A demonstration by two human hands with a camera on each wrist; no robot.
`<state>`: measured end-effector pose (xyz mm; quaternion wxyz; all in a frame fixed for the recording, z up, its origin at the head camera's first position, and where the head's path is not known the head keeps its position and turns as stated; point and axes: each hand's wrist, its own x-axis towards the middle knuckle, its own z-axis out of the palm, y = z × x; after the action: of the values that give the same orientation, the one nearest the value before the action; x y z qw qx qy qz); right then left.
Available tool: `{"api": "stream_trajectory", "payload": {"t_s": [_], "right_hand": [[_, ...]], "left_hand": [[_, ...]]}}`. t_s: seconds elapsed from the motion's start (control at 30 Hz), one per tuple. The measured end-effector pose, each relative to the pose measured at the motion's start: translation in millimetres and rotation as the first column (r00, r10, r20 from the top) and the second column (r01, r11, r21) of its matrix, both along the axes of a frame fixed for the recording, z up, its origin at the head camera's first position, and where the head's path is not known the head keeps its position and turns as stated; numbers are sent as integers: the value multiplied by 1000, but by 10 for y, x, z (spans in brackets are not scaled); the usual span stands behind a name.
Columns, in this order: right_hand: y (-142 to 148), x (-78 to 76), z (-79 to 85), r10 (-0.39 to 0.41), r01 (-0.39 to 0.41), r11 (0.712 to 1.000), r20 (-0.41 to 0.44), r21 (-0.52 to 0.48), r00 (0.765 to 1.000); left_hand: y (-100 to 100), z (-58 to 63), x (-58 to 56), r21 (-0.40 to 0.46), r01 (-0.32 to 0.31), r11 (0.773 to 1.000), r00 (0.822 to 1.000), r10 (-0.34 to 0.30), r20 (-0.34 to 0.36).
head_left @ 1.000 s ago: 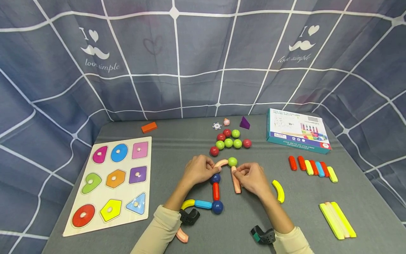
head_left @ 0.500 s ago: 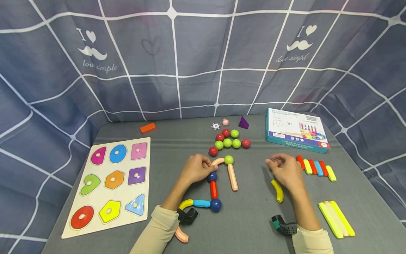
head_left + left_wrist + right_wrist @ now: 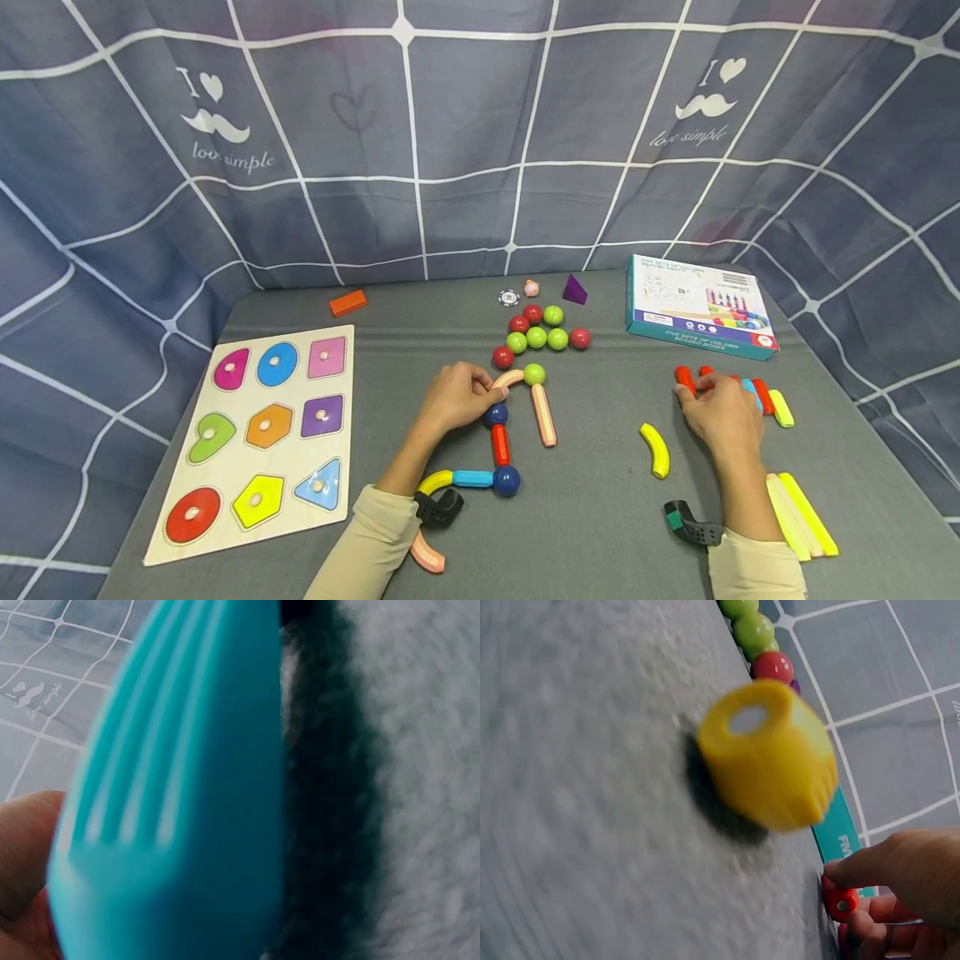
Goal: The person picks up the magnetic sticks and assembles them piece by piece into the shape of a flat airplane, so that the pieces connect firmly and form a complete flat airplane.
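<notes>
My left hand (image 3: 459, 398) pinches a curved pink magnetic stick (image 3: 510, 378) between thumb and fingers. That stick runs from a dark blue ball (image 3: 495, 415) to a green ball (image 3: 535, 374); a straight pink stick (image 3: 544, 415) slants down from the green one. Below, a red stick (image 3: 500, 445), another blue ball (image 3: 507, 481), a light blue stick (image 3: 472, 479) and a curved yellow stick continue the chain. The light blue stick (image 3: 165, 787) fills much of the left wrist view. At right, my right hand (image 3: 726, 417) pinches a short red stick (image 3: 841, 900) at the row's left end.
Red and green balls (image 3: 536, 337) cluster behind the chain. A shape puzzle board (image 3: 285, 379) lies left, a toy box (image 3: 701, 308) back right. Near the right hand are a loose curved yellow stick (image 3: 656, 451), more short sticks (image 3: 782, 409) and long yellow sticks (image 3: 810, 514).
My right hand has let go of the straight pink stick and moved right to the row of short sticks, where it now pinches a red one. The left hand keeps its pinch.
</notes>
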<state>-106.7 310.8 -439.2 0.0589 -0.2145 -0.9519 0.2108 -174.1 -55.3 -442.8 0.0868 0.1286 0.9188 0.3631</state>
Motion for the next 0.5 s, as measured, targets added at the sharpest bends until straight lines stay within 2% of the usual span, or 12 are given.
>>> {"api": "stream_trajectory", "payload": {"t_s": [0.23, 0.37, 0.5], "right_hand": [[-121, -8, 22, 59, -59, 998, 9, -30, 998], [-253, -21, 41, 149, -150, 988, -43, -39, 988], [-402, -39, 30, 260, -264, 964, -86, -38, 962]], "left_hand": [[8, 0, 11, -8, -8, 1000, 1000, 8, -3], [8, 2, 13, -6, -13, 1000, 1000, 13, -10], [3, 5, 20, -2, -17, 1000, 1000, 17, -14]]}}
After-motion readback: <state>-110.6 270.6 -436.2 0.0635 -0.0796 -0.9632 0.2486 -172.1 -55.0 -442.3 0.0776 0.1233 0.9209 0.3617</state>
